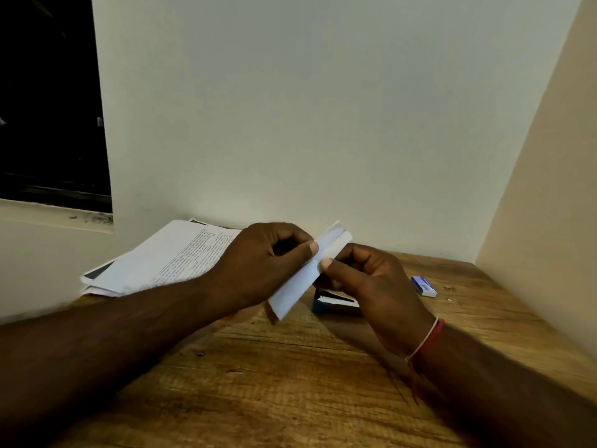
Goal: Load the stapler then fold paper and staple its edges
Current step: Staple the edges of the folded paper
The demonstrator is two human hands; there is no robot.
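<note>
**Folded paper strip pinched between both hands above the stapler**

The left hand (268,266) and the right hand (371,286) are raised over a brown wood-grain surface (290,383), and together they hold a folded strip of white paper (298,287). The left fingers (311,248) are curled, with the thumb tip pressed on the near face of the strip. The right fingers (326,263) are curled too, and their thumb tip pinches the strip's edge just below the left thumb. The strip runs on a slant. Its upper end sticks out past both sets of fingers toward the wall, and its lower end hangs below the left fingers. Whether that end touches the surface cannot be told.

A blue and black stapler (336,302) lies on the surface directly beneath the right fingers, partly hidden by them. A small blue and white box (424,286) lies flat to the right of the right fingers, apart from them. A stack of white printed sheets (161,260) rests left of the left fingers, beside the wall. A red and white thread band (423,347) circles the right wrist.
</note>
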